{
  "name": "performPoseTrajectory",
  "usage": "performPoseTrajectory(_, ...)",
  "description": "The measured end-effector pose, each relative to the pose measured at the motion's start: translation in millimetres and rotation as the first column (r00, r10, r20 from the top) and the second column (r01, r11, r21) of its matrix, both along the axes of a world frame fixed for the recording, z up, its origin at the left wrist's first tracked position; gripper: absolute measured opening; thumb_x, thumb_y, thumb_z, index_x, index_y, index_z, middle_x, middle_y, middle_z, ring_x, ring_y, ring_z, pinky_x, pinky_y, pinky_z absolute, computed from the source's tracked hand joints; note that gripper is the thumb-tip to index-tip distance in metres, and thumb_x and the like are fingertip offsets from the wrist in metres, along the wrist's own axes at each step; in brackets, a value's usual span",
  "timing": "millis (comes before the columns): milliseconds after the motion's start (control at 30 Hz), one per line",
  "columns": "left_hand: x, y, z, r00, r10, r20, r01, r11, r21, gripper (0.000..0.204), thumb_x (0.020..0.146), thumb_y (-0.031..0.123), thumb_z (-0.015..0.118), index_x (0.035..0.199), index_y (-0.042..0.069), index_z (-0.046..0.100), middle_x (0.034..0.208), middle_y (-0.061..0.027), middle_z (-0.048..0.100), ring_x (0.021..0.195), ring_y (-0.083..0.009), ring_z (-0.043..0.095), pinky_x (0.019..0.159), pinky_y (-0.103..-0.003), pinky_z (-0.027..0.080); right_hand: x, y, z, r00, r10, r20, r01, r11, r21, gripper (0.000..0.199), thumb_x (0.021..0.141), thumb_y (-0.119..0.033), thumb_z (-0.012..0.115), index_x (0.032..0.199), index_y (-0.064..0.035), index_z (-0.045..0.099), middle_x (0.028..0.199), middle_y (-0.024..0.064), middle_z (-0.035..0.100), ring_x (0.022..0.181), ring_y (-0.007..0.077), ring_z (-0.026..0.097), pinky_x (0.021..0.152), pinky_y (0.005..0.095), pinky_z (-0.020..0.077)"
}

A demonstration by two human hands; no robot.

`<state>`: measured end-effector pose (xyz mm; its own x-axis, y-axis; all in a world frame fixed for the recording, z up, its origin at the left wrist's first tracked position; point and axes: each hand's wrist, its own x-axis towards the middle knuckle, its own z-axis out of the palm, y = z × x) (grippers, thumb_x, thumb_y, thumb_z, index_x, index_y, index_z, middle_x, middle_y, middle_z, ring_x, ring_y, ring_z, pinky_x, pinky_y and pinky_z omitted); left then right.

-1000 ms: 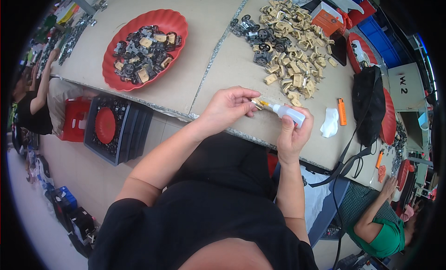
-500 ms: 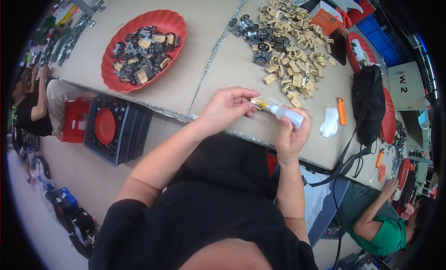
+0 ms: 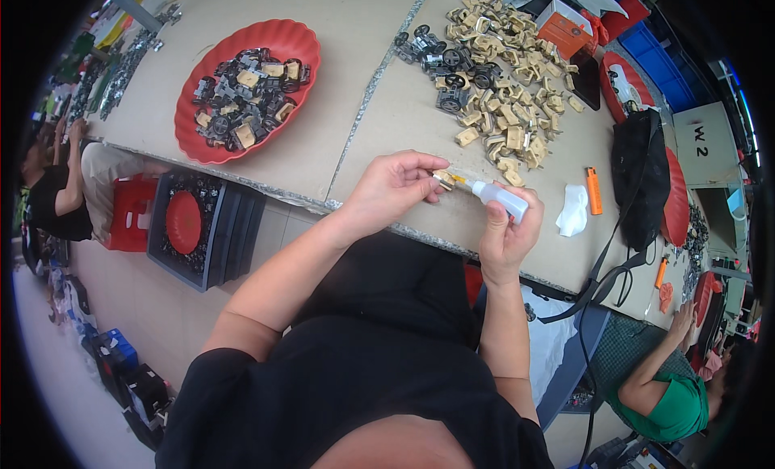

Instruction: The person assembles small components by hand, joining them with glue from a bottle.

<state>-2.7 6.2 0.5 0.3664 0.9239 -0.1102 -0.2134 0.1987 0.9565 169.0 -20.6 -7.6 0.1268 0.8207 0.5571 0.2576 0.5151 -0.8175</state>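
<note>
Landmark: the heap of tan parts (image 3: 525, 106), spread over the pale tabletop (image 3: 379, 138).

Left hand (image 3: 391, 186) was on the near side of the heap and a little left of it, thumb and fingertips pinched on a small tan-and-metal part (image 3: 443, 179). That part was held just short of the heap's near end, raised in the fingers; finer detail was too small to make out.

Right hand (image 3: 512, 231) was directly nearer the wearer than the heap, thumb and fingers wrapped around a white squeeze bottle (image 3: 504, 201). The bottle lay tilted in the grip, its yellow nozzle (image 3: 460, 179) aimed left at the pinched part. Whether tip and part touched, could not tell.

Black wheeled pieces (image 3: 454, 65) sat against the heap's left edge. Well left of the heap stood a scalloped red dish (image 3: 312, 65), filled with grey, black and tan pieces. Right of the heap's near end: a crumpled white tissue (image 3: 572, 211), with an orange lighter (image 3: 594, 192) just beside it. Farther right of the heap, a black bag (image 3: 639, 166), strap trailing toward the wearer. At the heap's far right, an orange-and-white box (image 3: 563, 33). A co-worker in a green top (image 3: 676, 408) sat well to the right of the heap, on the wearer's side.
</note>
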Motion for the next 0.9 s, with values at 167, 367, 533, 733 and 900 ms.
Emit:
performPoseTrajectory(167, 0.0, 0.8, -2.3, 1.0, 0.011, 0.011, -0.011, 1.0, 0.003, 0.024, 0.082, -0.002, 0.047, 0.106, -0.005, 0.05, 0.082, -0.0063, 0.058, 0.072, -0.0085, 0.055, 0.068, -0.02, 0.045, 0.2, 0.2, -0.1, 1.0, -0.009, 0.002, 0.009, 1.0, 0.002, 0.027, 0.081, -0.014, 0.057, 0.095, 0.0035, 0.042, 0.085, 0.0127, 0.05, 0.076, 0.0167, 0.052, 0.067, 0.0244, 0.043)
performPoseTrajectory(367, -0.7, 1.0, -2.0, 0.999, 0.022, 0.026, -0.021, 1.0, -0.007, 0.026, 0.081, 0.001, 0.051, 0.107, -0.004, 0.05, 0.082, -0.0059, 0.059, 0.072, -0.008, 0.055, 0.07, -0.02, 0.044, 0.7, -2.4, 1.7, 1.0, -0.008, -0.008, 0.008, 0.999, -0.035, 0.028, 0.081, -0.015, 0.057, 0.096, 0.0034, 0.042, 0.085, 0.0123, 0.05, 0.076, 0.0168, 0.052, 0.067, 0.0246, 0.0428)
performPoseTrajectory(533, -0.6, 1.0, -2.7, 0.999, 0.02, 0.035, -0.019, 1.0, -0.014, 0.027, 0.081, 0.002, 0.052, 0.107, -0.005, 0.05, 0.082, -0.006, 0.059, 0.072, -0.0081, 0.055, 0.07, -0.02, 0.044, 1.0, -3.0, -0.5, 0.997, 0.003, -0.078, -0.008, 0.998, -0.058, 0.029, 0.081, -0.016, 0.057, 0.096, 0.0033, 0.041, 0.085, 0.0119, 0.049, 0.078, 0.0164, 0.052, 0.069, 0.0245, 0.0426)
performPoseTrajectory(733, -0.4, 1.5, -1.8, 1.0, -0.001, 0.027, 0.001, 1.0, -0.013, 0.027, 0.081, 0.003, 0.052, 0.107, -0.005, 0.05, 0.083, -0.0066, 0.059, 0.071, -0.0083, 0.055, 0.069, -0.02, 0.045, 0.0, -2.9, 1.3, 0.999, 0.019, -0.048, -0.022, 0.997, -0.072, 0.029, 0.081, -0.016, 0.057, 0.097, 0.0032, 0.041, 0.088, 0.0122, 0.049, 0.08, 0.0165, 0.053, 0.07, 0.0245, 0.0426)
performPoseTrajectory(900, -0.5, 1.2, -2.6, 0.999, -0.004, 0.043, 0.004, 1.0, -0.012, 0.027, 0.081, 0.003, 0.052, 0.107, -0.005, 0.051, 0.082, -0.007, 0.059, 0.071, -0.0085, 0.055, 0.069, -0.02, 0.045, -0.8, -3.0, 0.6, 0.998, 0.037, -0.054, -0.041, 0.996, -0.075, 0.028, 0.081, -0.015, 0.056, 0.097, 0.0034, 0.041, 0.088, 0.0127, 0.049, 0.08, 0.0169, 0.053, 0.071, 0.0247, 0.0428)
